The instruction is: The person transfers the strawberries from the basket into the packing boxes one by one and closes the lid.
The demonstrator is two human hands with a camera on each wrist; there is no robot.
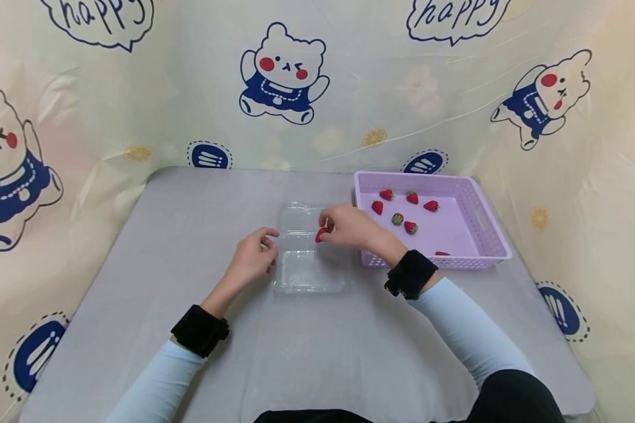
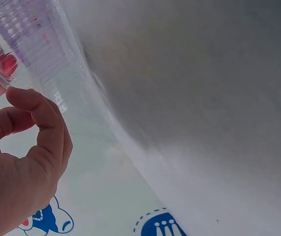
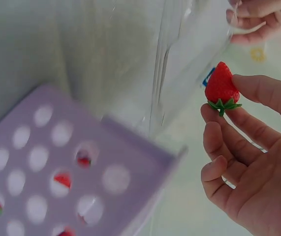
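A clear plastic box (image 1: 312, 271) with raised rims lies on the table between the hands. Over its right half, the right hand (image 1: 346, 226) pinches a red strawberry (image 3: 221, 84) between thumb and fingers; its green leaves point toward the palm in the right wrist view. At the box's left edge is the left hand (image 1: 254, 254), fingers loosely bent. In the left wrist view a fingertip (image 2: 18, 96) of that hand appears to touch the clear rim, with a gap inside the bent fingers. A purple basket (image 1: 476, 235) stands right of the box, holding several strawberries (image 1: 411, 227).
The grey table (image 1: 307, 346) has a patterned cloth (image 1: 360, 82) hanging behind and beside it. The basket's perforated wall (image 3: 37, 157) stands close to the right wrist. Both wrists wear black straps (image 1: 200, 331).
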